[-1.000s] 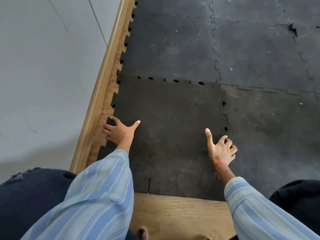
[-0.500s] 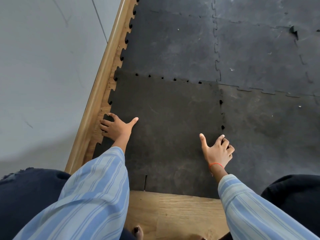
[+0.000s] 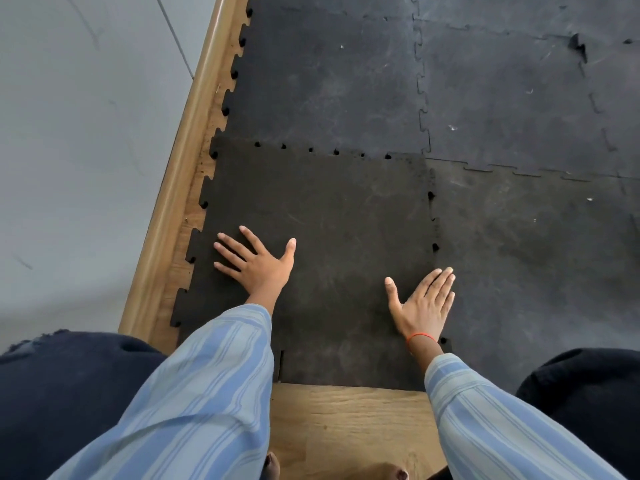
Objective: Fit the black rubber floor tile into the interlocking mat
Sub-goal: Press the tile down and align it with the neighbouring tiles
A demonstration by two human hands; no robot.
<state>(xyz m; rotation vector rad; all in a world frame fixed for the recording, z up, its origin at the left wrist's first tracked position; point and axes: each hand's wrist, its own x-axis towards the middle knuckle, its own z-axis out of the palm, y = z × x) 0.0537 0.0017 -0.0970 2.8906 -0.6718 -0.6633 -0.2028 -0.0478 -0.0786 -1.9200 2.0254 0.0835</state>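
Observation:
The black rubber floor tile (image 3: 332, 216) lies flat in the near-left corner of the interlocking mat (image 3: 502, 98). Its toothed far and right edges meet the neighbouring tiles, with small dark gaps along both seams. My left hand (image 3: 258, 263) rests flat on the tile near its left edge, fingers spread. My right hand (image 3: 422, 303) lies flat, palm down, on the tile's right seam, fingers together and pointing away from me. Neither hand holds anything.
A wooden skirting strip (image 3: 180, 181) runs along the grey wall (image 3: 79, 150) on the left. Bare wooden floor (image 3: 349, 420) shows in front of the tile's near edge, between my knees. A torn notch (image 3: 578, 46) marks the mat at the far right.
My left hand has come off the tile's left edge and now lies flat on top. My right hand has opened from a loose curl and flattened onto the right seam.

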